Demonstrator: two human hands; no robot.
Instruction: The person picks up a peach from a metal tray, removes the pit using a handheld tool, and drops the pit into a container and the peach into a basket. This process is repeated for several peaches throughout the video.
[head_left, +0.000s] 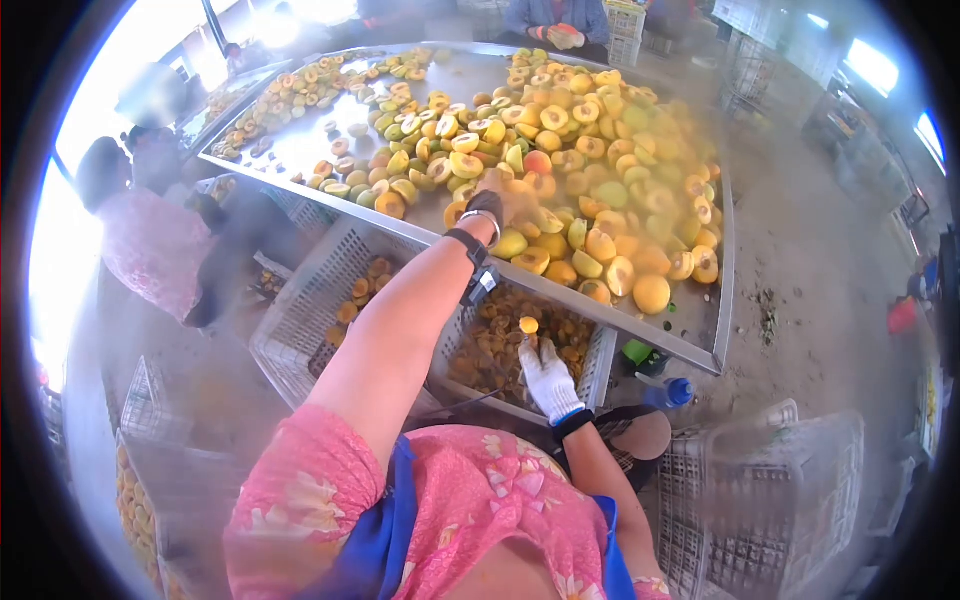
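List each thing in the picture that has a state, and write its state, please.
left hand: arm stretched out, reaching into the fruit on the table, grip unclear
right hand: white glove, holding a small fruit piece over a crate
peach halves: cut open, piled on the metal table
crate of pits: partly filled
left crate: only a few fruit pieces inside
blue bottle: lying on the ground

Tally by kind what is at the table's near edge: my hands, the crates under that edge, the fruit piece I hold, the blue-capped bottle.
Hands: 2 (left hand, right hand)
Crates: 2 (left crate, right crate)
Held fruit piece: 1
Blue-capped bottle: 1
Total: 6
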